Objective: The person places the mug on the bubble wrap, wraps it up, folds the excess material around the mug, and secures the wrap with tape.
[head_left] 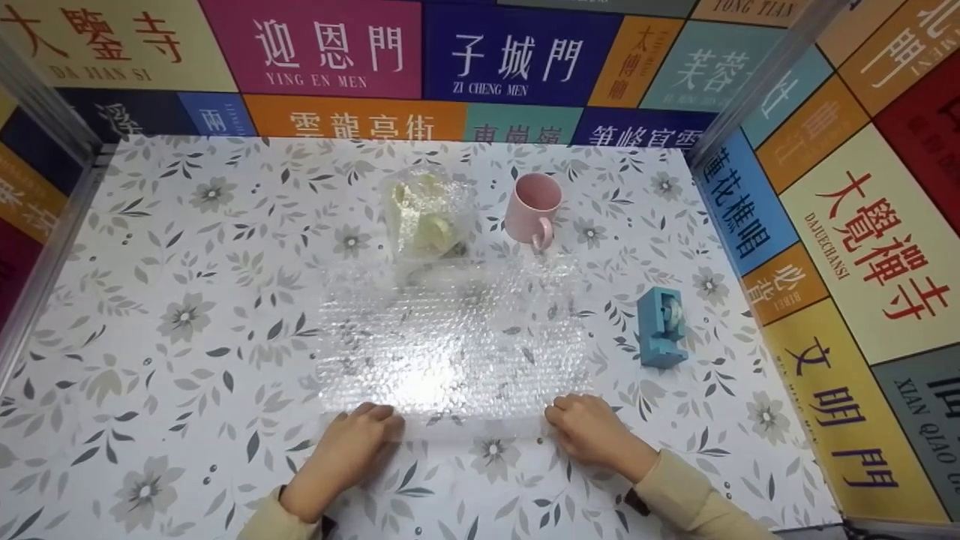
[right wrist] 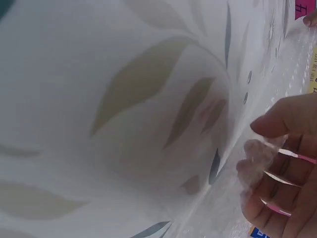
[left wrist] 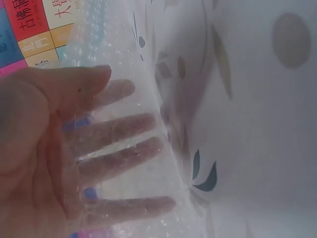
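Note:
A clear sheet of bubble wrap (head_left: 450, 352) lies spread on the table, shining where light strikes it. At its near left corner, my left hand (head_left: 358, 442) pinches the edge. The left wrist view shows that hand's straight fingers (left wrist: 124, 129) through the film, with the thumb on the other side. My right hand (head_left: 596, 431) holds the near right corner, its curled fingers (right wrist: 255, 166) partly covered by the plastic. Past the far edge sit a bubble-wrapped bundle (head_left: 429, 214), pale yellow-green inside, and an upright pink mug (head_left: 531, 210) with its handle towards me.
A blue tape dispenser (head_left: 660, 330) with a roll in it stands right of the sheet. White floral cloth (head_left: 187, 375) covers the table. Colourful panels (head_left: 322, 52) with Chinese lettering rise along the back and the right side.

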The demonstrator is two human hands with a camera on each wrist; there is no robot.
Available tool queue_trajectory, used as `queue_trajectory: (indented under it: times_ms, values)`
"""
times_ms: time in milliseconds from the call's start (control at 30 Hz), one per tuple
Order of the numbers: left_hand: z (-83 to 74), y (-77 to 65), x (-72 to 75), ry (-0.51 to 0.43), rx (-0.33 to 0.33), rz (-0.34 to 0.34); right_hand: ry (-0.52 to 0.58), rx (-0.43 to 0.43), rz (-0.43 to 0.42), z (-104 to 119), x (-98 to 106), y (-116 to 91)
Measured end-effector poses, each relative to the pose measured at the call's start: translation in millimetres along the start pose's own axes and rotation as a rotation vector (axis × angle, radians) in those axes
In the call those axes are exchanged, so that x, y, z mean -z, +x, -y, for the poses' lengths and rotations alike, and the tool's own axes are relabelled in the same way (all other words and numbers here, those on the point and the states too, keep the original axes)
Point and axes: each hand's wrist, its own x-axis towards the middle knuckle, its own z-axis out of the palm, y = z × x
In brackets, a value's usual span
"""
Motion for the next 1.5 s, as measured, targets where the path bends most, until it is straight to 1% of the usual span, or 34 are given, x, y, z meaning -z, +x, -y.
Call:
queue_trajectory:
  times_ms: [133,200,300,367,433,500,567,600,667,733,800,900,1033,1167,1233,1333,1500]
  values:
    - [4.9,-4.0,3.3,-0.004,-0.011,0.008,0.011,-0.002,0.051,-4.1,2.8,-3.9]
    - [9.4,-7.1,7.5,-0.022,-0.010,0.031,0.023,-0.003,0.096,-6.7,6.0,-5.1]
    - [18.6,-12.6,16.7,-0.086,-0.017,0.090,0.079,-0.012,0.176,-12.0,13.3,-5.8]
    - [26.0,-15.2,23.9,-0.137,-0.026,0.112,0.128,-0.028,0.204,-16.3,20.4,-4.9]
    - [34.3,-15.9,30.6,-0.159,-0.029,0.091,0.163,-0.044,0.193,-21.9,27.8,-2.5]
    - [43.1,-14.2,36.2,-0.153,-0.019,0.033,0.170,-0.067,0.159,-28.5,34.7,1.2]
    - [52.0,-10.5,40.7,-0.137,0.019,-0.032,0.157,-0.080,0.119,-36.4,39.2,6.7]
    - [56.2,-8.1,42.0,-0.136,0.051,-0.055,0.151,-0.084,0.103,-40.7,40.5,9.6]
    - [64.1,-1.8,43.3,-0.147,0.114,-0.083,0.143,-0.096,0.090,-48.8,41.5,15.8]
    - [70.9,5.1,42.5,-0.156,0.162,-0.091,0.143,-0.102,0.098,-57.2,39.0,20.8]
    - [75.9,12.0,39.8,-0.166,0.191,-0.076,0.145,-0.110,0.113,-64.4,34.2,23.2]
    - [79.8,19.1,35.3,-0.163,0.197,-0.034,0.164,-0.141,0.154,-71.7,25.4,21.1]
    - [81.1,23.1,30.1,-0.162,0.214,0.037,0.192,-0.185,0.201,-75.4,17.3,15.0]
    - [82.6,25.9,26.4,-0.147,0.226,0.068,0.183,-0.199,0.211,-77.0,13.4,12.4]
    - [83.5,26.7,24.9,-0.145,0.230,0.068,0.181,-0.198,0.203,-77.3,13.2,12.6]
    - [84.1,26.5,23.4,-0.144,0.229,0.049,0.183,-0.197,0.188,-77.8,14.2,14.3]
    - [85.6,23.5,21.2,-0.154,0.204,-0.029,0.189,-0.219,0.130,-80.9,21.9,22.2]
